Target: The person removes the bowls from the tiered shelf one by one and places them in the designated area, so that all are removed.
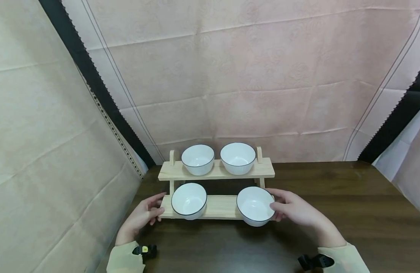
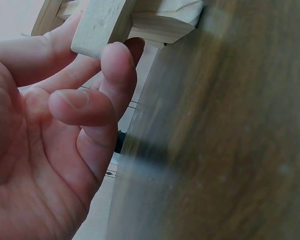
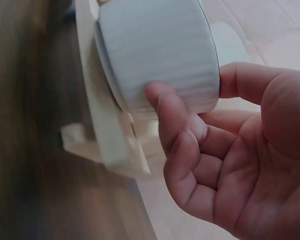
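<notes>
A two-tier wooden rack (image 1: 223,206) stands on the table with white, dark-rimmed bowls on both tiers. At the rack's left end is my left hand (image 1: 143,214), its fingers curled around the end of the lower board (image 2: 97,27). My right hand (image 1: 291,206) grips the lower right bowl (image 1: 255,204), thumb at the rim and other fingers against its outside. That bowl (image 3: 157,55) looks slightly forward of the board's front edge. The lower left bowl (image 1: 189,200) sits near the board's left end.
Two more bowls, an upper left one (image 1: 197,159) and an upper right one (image 1: 238,158), rest on the top tier. Behind the dark wooden table (image 1: 216,250) hangs a pale fabric wall (image 1: 247,83); another fabric panel (image 1: 59,151) slopes along the left.
</notes>
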The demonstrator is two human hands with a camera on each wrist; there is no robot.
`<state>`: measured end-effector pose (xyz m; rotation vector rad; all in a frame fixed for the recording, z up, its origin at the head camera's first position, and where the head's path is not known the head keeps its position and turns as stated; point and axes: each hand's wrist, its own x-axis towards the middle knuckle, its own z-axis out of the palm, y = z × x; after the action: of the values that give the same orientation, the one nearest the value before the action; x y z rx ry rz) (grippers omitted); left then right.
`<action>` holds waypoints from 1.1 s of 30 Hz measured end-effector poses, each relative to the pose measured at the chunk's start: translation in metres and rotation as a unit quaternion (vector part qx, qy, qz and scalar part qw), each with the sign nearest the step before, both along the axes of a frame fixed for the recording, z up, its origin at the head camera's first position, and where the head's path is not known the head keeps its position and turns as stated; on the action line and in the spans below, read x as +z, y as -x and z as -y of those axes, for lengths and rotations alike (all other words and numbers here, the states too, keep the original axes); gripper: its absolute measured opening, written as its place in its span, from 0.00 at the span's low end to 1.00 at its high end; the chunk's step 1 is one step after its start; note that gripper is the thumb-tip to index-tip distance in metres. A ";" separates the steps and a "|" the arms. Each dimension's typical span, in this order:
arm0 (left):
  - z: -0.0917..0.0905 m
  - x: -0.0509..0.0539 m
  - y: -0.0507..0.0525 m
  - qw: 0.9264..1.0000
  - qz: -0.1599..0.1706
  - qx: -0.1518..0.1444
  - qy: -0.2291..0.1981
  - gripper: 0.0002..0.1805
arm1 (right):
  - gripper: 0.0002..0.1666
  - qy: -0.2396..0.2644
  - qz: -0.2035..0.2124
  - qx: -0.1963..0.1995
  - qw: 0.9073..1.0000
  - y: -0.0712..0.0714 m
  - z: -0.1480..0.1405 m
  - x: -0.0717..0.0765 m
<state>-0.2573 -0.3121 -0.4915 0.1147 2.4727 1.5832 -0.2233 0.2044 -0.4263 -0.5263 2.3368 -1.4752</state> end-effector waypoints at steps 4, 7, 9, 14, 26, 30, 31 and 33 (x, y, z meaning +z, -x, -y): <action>0.001 0.000 -0.001 1.000 0.000 -0.003 0.000 0.34 | 0.32 -0.001 -0.005 0.014 1.000 0.001 -0.016 0.004; 0.001 0.000 -0.003 1.000 0.001 -0.002 -0.005 0.34 | 0.31 -0.013 -0.012 0.027 0.999 -0.001 -0.028 0.009; 0.000 0.001 -0.004 1.000 0.003 0.001 -0.007 0.34 | 0.31 -0.027 -0.014 0.030 0.999 -0.001 -0.036 0.012; -0.001 0.001 -0.003 1.000 0.001 0.004 -0.002 0.33 | 0.30 -0.052 -0.012 0.023 0.998 -0.004 -0.057 0.014; 0.000 -0.001 0.001 1.000 0.009 0.007 -0.004 0.33 | 0.35 -0.032 -0.018 -0.018 0.999 -0.008 -0.093 0.015; 0.000 -0.002 0.001 1.000 0.006 0.005 -0.001 0.34 | 0.36 -0.055 -0.018 -0.067 0.996 -0.008 -0.099 0.017; 0.000 -0.002 0.001 1.000 0.006 0.006 -0.001 0.34 | 0.36 -0.059 -0.017 -0.077 0.995 -0.008 -0.100 0.017; 0.000 -0.002 0.001 1.000 0.006 0.006 -0.001 0.34 | 0.36 -0.069 -0.017 -0.096 0.993 -0.008 -0.101 0.018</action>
<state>-0.2585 -0.3120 -0.4936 0.0904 2.4681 1.5867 -0.2157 0.3055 -0.4084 -0.2988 2.5537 -1.3788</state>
